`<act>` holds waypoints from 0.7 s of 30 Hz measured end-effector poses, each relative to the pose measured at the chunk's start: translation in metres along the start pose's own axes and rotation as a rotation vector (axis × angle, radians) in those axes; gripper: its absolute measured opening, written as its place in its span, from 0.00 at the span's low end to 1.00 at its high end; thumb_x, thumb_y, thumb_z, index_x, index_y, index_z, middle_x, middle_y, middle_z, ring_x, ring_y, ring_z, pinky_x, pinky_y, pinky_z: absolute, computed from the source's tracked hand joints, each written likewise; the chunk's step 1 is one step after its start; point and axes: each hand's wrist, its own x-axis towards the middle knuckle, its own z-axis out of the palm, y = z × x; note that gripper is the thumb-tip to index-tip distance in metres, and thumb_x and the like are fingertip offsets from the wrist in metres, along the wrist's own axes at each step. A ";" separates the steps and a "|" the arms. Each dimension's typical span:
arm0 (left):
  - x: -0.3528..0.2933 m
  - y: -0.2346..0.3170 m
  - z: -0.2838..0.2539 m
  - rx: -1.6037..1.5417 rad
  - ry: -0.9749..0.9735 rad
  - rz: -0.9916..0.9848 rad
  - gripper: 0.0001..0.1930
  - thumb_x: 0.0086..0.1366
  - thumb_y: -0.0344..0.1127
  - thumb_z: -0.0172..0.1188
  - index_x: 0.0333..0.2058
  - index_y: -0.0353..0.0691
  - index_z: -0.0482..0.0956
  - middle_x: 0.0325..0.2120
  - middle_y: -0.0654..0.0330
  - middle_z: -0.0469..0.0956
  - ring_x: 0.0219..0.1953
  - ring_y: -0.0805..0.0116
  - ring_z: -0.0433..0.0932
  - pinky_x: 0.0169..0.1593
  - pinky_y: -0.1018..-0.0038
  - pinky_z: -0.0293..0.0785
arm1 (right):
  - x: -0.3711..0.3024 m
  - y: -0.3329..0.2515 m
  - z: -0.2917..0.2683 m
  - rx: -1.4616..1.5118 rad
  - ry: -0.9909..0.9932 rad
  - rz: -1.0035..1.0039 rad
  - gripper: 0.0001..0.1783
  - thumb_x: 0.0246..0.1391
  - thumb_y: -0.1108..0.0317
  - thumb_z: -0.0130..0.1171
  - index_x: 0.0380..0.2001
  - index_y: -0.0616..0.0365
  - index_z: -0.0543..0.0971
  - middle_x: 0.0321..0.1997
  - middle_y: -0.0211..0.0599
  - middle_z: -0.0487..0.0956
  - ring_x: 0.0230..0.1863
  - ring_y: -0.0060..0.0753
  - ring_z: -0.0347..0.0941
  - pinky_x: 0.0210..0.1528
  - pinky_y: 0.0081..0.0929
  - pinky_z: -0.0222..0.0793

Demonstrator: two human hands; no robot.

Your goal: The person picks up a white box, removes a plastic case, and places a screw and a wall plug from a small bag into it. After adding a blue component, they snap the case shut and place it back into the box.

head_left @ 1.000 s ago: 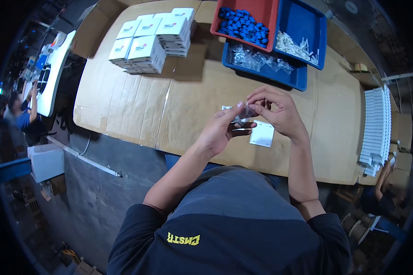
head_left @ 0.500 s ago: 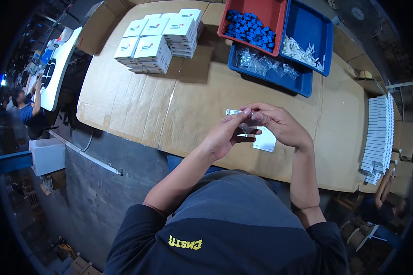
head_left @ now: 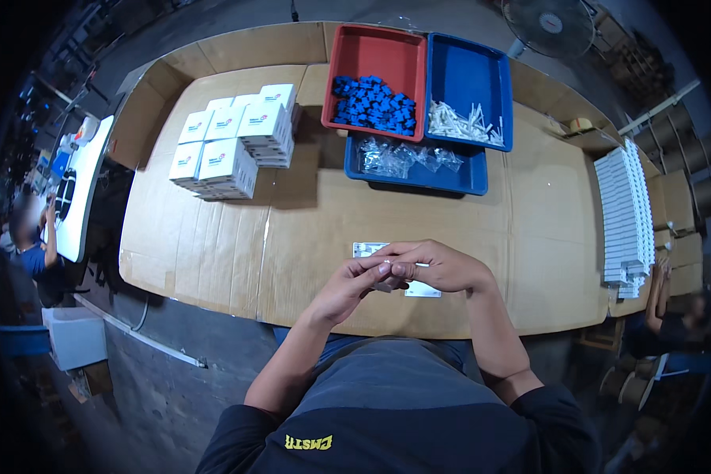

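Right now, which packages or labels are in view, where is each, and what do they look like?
White cartons: stacked far left on the table, boxy, small red-blue marks.
Clear bags: in the near blue tray, crinkled.
White boxes: long row at the right edge.
Small white label: flat, beside the left hand and right hand.

Both forearms enter from the lower edge and converge at centre. Left hand (head_left: 347, 286) is raised, fingers bunched, tips pressed against the right fingers. Right hand (head_left: 442, 267) lies palm down, knuckles uppermost, fingers curled toward the left. Hands touch at the fingertips. Sleeves cover both upper arms.
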 end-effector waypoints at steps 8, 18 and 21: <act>0.009 -0.006 -0.004 -0.102 0.076 -0.090 0.22 0.78 0.49 0.53 0.54 0.35 0.79 0.41 0.56 0.84 0.37 0.71 0.80 0.45 0.74 0.77 | -0.001 -0.008 -0.041 -0.237 0.318 -0.048 0.16 0.70 0.63 0.59 0.48 0.65 0.84 0.52 0.38 0.84 0.47 0.24 0.79 0.54 0.28 0.75; 0.001 -0.003 -0.005 -0.068 0.136 -0.051 0.23 0.78 0.48 0.52 0.57 0.35 0.78 0.44 0.57 0.84 0.38 0.71 0.78 0.47 0.73 0.76 | 0.012 0.053 -0.236 -0.931 1.343 0.222 0.10 0.60 0.61 0.65 0.39 0.55 0.86 0.41 0.43 0.87 0.43 0.47 0.83 0.46 0.42 0.78; -0.001 -0.006 -0.009 -0.103 0.095 0.005 0.22 0.76 0.45 0.56 0.59 0.34 0.77 0.47 0.55 0.83 0.42 0.69 0.80 0.51 0.70 0.77 | 0.018 0.064 -0.262 -1.237 1.236 0.439 0.11 0.57 0.58 0.64 0.36 0.52 0.87 0.45 0.41 0.85 0.48 0.52 0.82 0.49 0.50 0.78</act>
